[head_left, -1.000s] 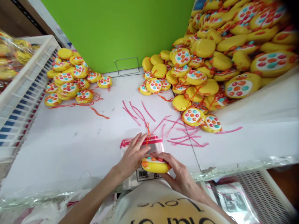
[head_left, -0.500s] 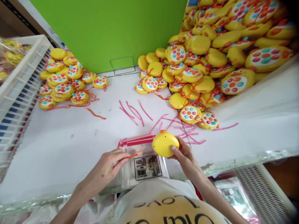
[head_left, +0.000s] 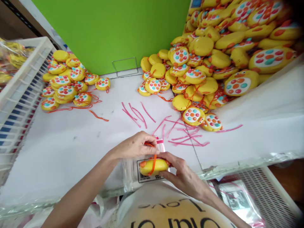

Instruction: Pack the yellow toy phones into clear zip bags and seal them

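My right hand (head_left: 177,167) grips a yellow duck-shaped toy (head_left: 158,166), tilted on its edge above the stacked clear bags. Pinched in my left hand (head_left: 140,145), just above the toy, is an orange cord (head_left: 154,164) that runs down across the toy's side. Under both hands lie the clear plastic bags (head_left: 128,177) with a pink top strip and a printed label, partly covered by the toy. The toy's dotted face is turned out of sight.
Similar toys form a small pile (head_left: 64,85) at left and a large heap (head_left: 204,63) at right. Pink strips (head_left: 135,114) and a loose orange cord (head_left: 99,116) lie on the white table (head_left: 71,158). A white basket (head_left: 21,85) stands left, behind is a green panel (head_left: 114,31).
The toy has moved down and left and turned from flat onto its edge. My left hand has moved up and right with the orange cord, which now crosses the toy.
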The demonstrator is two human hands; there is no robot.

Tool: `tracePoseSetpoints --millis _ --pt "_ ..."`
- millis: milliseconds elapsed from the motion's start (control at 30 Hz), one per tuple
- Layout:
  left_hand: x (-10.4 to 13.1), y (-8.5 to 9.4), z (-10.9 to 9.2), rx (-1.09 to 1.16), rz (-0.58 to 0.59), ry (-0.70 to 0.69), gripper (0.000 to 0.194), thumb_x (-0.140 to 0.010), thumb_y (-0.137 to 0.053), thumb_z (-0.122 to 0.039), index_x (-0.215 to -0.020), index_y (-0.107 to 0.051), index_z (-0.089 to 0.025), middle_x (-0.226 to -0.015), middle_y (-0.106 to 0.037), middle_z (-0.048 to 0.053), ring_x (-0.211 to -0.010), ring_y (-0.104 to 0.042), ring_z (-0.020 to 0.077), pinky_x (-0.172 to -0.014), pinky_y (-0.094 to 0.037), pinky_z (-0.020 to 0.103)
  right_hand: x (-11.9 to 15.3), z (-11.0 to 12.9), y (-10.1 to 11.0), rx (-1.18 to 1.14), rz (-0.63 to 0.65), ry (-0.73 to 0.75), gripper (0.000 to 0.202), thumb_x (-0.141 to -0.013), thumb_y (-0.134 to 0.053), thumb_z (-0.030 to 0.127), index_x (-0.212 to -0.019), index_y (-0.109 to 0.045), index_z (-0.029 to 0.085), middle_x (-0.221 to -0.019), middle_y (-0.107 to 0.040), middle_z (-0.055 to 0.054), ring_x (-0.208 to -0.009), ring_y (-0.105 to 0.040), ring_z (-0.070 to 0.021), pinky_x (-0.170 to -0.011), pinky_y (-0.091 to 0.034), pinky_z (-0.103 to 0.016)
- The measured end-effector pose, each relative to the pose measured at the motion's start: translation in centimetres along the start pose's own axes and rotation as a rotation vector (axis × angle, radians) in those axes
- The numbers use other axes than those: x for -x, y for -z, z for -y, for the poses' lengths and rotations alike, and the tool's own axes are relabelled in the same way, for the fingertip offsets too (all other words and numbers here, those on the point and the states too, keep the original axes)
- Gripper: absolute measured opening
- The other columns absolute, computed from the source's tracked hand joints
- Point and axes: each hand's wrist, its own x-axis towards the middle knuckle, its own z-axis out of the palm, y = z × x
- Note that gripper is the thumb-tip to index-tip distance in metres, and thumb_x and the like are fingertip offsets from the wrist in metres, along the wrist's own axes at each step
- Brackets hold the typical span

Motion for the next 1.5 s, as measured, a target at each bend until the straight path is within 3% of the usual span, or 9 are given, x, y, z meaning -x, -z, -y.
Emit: tracePoseSetpoints --millis 233,533,633,733,800,1000,1267,1400,1500 --pt "-0.6 -2.6 5.5 0.586 0.015 0.107 0.028 -0.074 -0.068 -0.040 -0.072 -0.060 -0.013 -0.065 -0.054 -0.001 -0.062 -0.047 0.0102 -0.058 -0.036 0.021 0.5 -0.7 -0.4 0.070 -0.036 0.201 0.039 -0.086 -0.056 0.012 -0.122 -0.046 0.023 -0.127 -0.048 -0.010 -0.118 -0.049 -0.0185 -0.099 -0.043 -0.030" --pt "-0.2 -5.3 7.2 0.742 -0.028 0.162 0.030 -0.071 -0.069 -0.040 -0.072 -0.057 -0.013 -0.071 -0.053 -0.001 -0.061 -0.047 0.0096 -0.057 -0.036 0.022 0.4 -0.8 -1.5 0.121 0.022 0.326 0.034 -0.089 -0.050 0.015 -0.121 -0.042 0.023 -0.116 -0.057 -0.010 -0.110 -0.055 -0.0188 -0.093 -0.048 -0.033" --pt "0.8 -5.7 7.1 0.540 -0.301 0.140 0.027 -0.079 -0.060 -0.041 -0.074 -0.058 -0.014 -0.070 -0.056 0.000 -0.065 -0.051 0.0121 -0.060 -0.041 0.024 0.7 -0.9 -1.2 0.101 -0.081 0.252 0.038 -0.089 -0.050 0.016 -0.125 -0.040 0.024 -0.115 -0.057 -0.009 -0.108 -0.055 -0.0190 -0.092 -0.048 -0.032" --pt "1.9 -6.8 7.7 0.054 -0.703 0.081 0.023 -0.088 -0.049 -0.036 -0.079 -0.060 -0.017 -0.076 -0.060 0.002 -0.073 -0.056 0.0156 -0.068 -0.046 0.029 0.7 -1.3 -0.4 0.015 -0.286 0.050 0.043 -0.089 -0.053 0.023 -0.130 -0.038 0.023 -0.120 -0.056 -0.009 -0.105 -0.058 -0.0198 -0.089 -0.050 -0.031" --pt "2.1 -8.2 8.4 -0.289 -0.802 -0.031 0.018 -0.090 -0.047 -0.029 -0.086 -0.061 -0.019 -0.090 -0.063 0.006 -0.088 -0.057 0.0195 -0.080 -0.048 0.035 0.2 -1.6 0.4 -0.081 -0.411 -0.041 0.045 -0.088 -0.056 0.029 -0.129 -0.040 0.022 -0.118 -0.057 -0.010 -0.101 -0.059 -0.0206 -0.084 -0.053 -0.031" --pt "0.9 -11.1 10.3 -0.836 -0.829 -0.128 0.026 -0.086 -0.051 -0.014 -0.112 -0.055 -0.015 -0.108 -0.060 0.013 -0.103 -0.054 0.0260 -0.087 -0.049 0.044 -1.8 -2.0 1.3 -0.293 -0.542 -0.048 0.048 -0.084 -0.061 0.033 -0.127 -0.041 0.023 -0.124 -0.053 -0.009 -0.111 -0.054 -0.0221 -0.091 -0.051 -0.035" --pt "1.3 -10.5 9.5 -0.809 -0.798 -0.130 0.017 -0.089 -0.046 -0.015 -0.097 -0.060 -0.017 -0.095 -0.060 0.010 -0.091 -0.053 0.0234 -0.080 -0.047 0.043 -3.4 -4.8 -0.3 -0.479 -0.309 -0.210 0.041 -0.080 -0.061 0.044 -0.111 -0.048 0.019 -0.103 -0.060 -0.007 -0.090 -0.061 -0.0205 -0.071 -0.059 -0.034" --pt "1.5 -10.5 9.5 -0.780 -0.772 -0.118 0.015 -0.089 -0.046 -0.015 -0.095 -0.060 -0.016 -0.094 -0.059 0.009 -0.091 -0.051 0.0229 -0.083 -0.045 0.042 -4.1 -6.8 2.5 -0.284 -0.457 -0.243 0.044 -0.076 -0.064 0.047 -0.107 -0.048 0.019 -0.097 -0.059 -0.005 -0.087 -0.060 -0.0209 -0.069 -0.059 -0.037" --pt "1.6 -10.3 9.9 -0.752 -0.761 -0.101 0.018 -0.087 -0.048 -0.015 -0.102 -0.057 -0.017 -0.096 -0.059 0.008 -0.090 -0.051 0.0224 -0.081 -0.046 0.040 -4.0 -5.8 5.0 -0.212 -0.537 -0.193 0.044 -0.079 -0.063 0.045 -0.112 -0.048 0.020 -0.103 -0.058 -0.006 -0.089 -0.061 -0.0216 -0.069 -0.060 -0.037"
